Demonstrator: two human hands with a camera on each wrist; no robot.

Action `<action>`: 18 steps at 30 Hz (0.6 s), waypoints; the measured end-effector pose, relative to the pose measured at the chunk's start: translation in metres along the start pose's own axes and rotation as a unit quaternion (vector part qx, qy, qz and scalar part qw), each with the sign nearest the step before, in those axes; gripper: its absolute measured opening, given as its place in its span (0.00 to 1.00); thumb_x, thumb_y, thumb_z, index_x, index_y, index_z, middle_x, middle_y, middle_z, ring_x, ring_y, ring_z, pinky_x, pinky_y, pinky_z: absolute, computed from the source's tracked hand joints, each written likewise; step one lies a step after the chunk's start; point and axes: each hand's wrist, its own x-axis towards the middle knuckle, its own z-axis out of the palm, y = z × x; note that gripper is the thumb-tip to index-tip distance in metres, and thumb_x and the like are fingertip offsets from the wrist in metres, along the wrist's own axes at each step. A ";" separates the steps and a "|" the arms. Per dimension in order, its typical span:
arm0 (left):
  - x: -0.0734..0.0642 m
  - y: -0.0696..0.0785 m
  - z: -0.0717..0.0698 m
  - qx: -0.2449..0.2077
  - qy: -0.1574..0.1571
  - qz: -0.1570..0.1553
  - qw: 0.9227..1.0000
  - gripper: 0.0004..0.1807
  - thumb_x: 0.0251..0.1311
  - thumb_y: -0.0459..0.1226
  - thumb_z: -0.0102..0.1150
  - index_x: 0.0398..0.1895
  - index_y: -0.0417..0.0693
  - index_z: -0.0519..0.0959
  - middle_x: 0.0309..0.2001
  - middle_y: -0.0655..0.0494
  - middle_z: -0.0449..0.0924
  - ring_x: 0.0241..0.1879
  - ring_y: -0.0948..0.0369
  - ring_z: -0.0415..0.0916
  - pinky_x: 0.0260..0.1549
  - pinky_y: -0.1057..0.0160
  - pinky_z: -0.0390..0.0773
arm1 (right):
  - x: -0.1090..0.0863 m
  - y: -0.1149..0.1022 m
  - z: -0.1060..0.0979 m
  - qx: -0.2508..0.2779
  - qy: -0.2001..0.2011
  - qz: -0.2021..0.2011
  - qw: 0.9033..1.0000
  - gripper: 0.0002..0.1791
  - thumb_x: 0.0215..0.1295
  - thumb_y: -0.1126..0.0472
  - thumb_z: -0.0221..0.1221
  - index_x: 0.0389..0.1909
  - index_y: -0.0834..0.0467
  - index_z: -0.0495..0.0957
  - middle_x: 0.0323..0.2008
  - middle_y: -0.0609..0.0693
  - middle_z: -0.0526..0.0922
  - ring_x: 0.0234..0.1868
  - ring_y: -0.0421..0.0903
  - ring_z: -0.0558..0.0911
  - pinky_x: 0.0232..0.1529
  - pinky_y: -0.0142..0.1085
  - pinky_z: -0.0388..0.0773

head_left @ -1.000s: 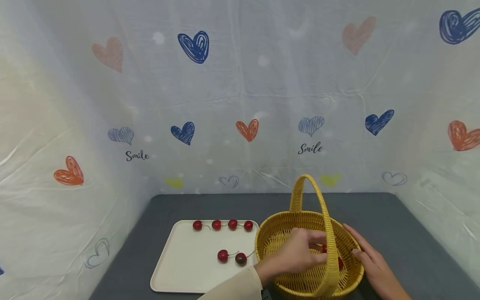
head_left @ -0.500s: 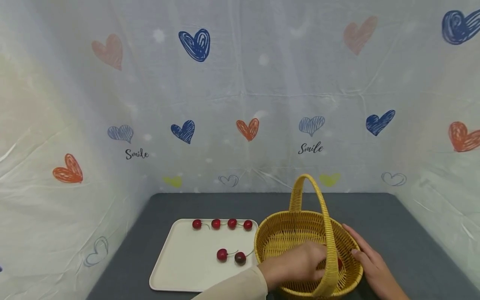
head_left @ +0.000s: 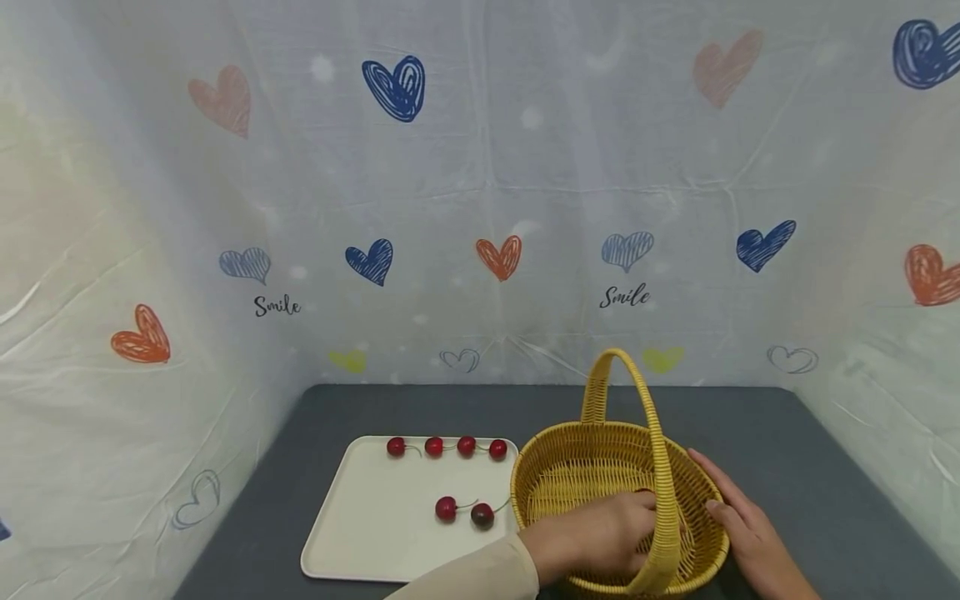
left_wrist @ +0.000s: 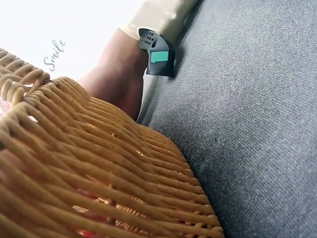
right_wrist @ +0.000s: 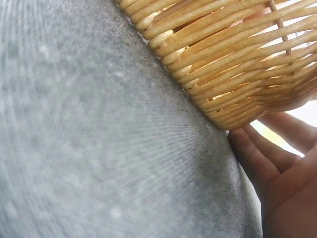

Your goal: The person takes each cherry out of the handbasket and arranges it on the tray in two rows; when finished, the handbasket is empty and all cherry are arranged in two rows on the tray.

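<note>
My left hand (head_left: 615, 533) reaches down inside a yellow wicker basket (head_left: 555, 446), under its tall arched handle (head_left: 663, 508). The fingertips are hidden by the handle and the hand itself, so whether they hold anything cannot be told. In the left wrist view, red patches (left_wrist: 86, 233) glint through the basket's weave. At the basket's right side, my right hand (head_left: 750, 529) holds the wall, thumb at the rim and fingers along the outside. The right wrist view has those fingers (right_wrist: 257, 153) against the basket's lower edge.
A cream tray (head_left: 360, 533) lies left of the basket, close to it. Several stemmed cherries form a row (head_left: 467, 447) along its far edge, and a red cherry (head_left: 446, 509) and a darker cherry (head_left: 482, 517) lie nearer. Dark grey cloth covers the table (head_left: 450, 404); a heart-printed curtain (head_left: 420, 325) hangs behind.
My left hand has gone lower into the basket; the red cherry seen at its fingertips a second ago is now out of sight. The right hand keeps its place on the basket wall.
</note>
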 end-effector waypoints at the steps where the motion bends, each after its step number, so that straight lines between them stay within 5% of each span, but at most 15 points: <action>1: 0.000 0.000 0.000 0.000 -0.001 -0.001 1.000 0.20 0.83 0.51 0.58 0.71 0.64 0.82 0.72 0.71 0.76 0.72 0.79 0.69 0.67 0.86 0.64 | 0.000 0.001 0.000 0.001 -0.001 -0.002 1.000 0.31 0.93 0.53 0.39 0.91 0.46 0.51 0.78 0.23 0.54 0.66 0.11 0.63 0.50 0.28 0.84; 5: 0.001 0.001 0.001 -0.006 0.002 0.003 1.000 0.15 0.82 0.51 0.59 0.63 0.64 0.87 0.61 0.72 0.83 0.60 0.82 0.75 0.58 0.88 0.68 | 0.001 0.003 -0.001 -0.006 0.001 -0.006 1.000 0.31 0.93 0.53 0.39 0.90 0.47 0.51 0.76 0.20 0.54 0.66 0.11 0.62 0.51 0.28 0.83; 11: -0.003 0.003 0.002 -0.001 0.031 0.013 0.999 0.08 0.79 0.49 0.64 0.51 0.62 0.90 0.38 0.72 0.82 0.36 0.82 0.72 0.38 0.88 0.69 | 0.001 0.003 0.000 -0.025 0.002 0.002 1.000 0.31 0.93 0.52 0.39 0.90 0.46 0.52 0.83 0.39 0.56 0.65 0.10 0.61 0.51 0.28 0.83; 18: -0.005 0.003 0.006 0.011 0.058 0.009 0.998 0.05 0.76 0.46 0.69 0.49 0.61 0.89 0.34 0.73 0.82 0.32 0.83 0.70 0.33 0.87 0.68 | 0.002 0.001 0.000 -0.020 0.002 0.013 1.000 0.31 0.93 0.52 0.39 0.90 0.46 0.52 0.83 0.40 0.57 0.64 0.10 0.62 0.51 0.28 0.83</action>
